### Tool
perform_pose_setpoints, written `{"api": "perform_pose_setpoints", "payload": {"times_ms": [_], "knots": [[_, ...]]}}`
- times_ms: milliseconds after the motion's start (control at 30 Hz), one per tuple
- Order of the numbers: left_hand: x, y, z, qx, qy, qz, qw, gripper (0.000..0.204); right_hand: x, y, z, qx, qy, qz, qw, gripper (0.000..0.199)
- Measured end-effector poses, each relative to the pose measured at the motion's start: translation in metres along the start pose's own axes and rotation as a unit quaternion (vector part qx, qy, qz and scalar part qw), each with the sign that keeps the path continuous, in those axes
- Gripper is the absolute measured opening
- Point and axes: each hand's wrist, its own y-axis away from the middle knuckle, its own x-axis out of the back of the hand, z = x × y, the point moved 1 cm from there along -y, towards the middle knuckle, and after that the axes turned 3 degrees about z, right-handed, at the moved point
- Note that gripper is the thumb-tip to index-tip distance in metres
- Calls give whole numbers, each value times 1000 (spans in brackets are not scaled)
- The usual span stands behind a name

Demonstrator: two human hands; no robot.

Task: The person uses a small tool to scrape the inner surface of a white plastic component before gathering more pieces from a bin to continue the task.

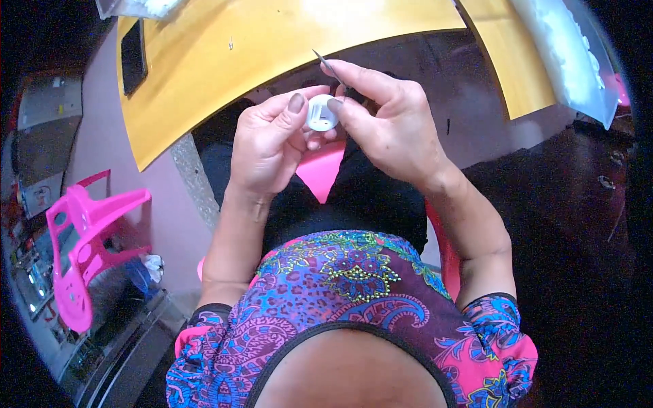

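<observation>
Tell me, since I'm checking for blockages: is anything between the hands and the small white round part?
Nothing visible. The left hand and right hand both touch the white round part directly; the right also pinches a thin pointed tool.

The person wears a short-sleeved top (340, 285) in a busy paisley print (purple, blue, pink and green, dotted with tiny studs), trimmed in black at neckline and sleeve hems, over dark trousers (367, 197); forearms bare.

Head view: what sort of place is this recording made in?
Probably a small home or workshop bench for hand assembly. A yellow tabletop, clear bags of white parts on it, and pink plastic chairs; both hands work on a small white plastic part.
</observation>
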Motion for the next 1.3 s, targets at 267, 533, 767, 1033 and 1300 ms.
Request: {"api": "perform_pose_setpoints", "payload": {"times_ms": [267,533,767,1033,1300], "knots": [[6,8,-5,5,-36,-9,999,31,-1,0,6,-22,-40,-21,999,33],[5,1,-12,-88,34,15,995,35,-1,-4,3,-65,23,-26,997,34],[-1,2,-16,-97,45,-19,994,25,0,-6,12,-2,12,-9,1000,33],[17,-2,-8,59,0,-90,994,29,-4,-1,11,65,59,-71,994,23],[26,0,0,-48,40,-64,996,37,6,-8,11,121,140,-2,983,23]]}}
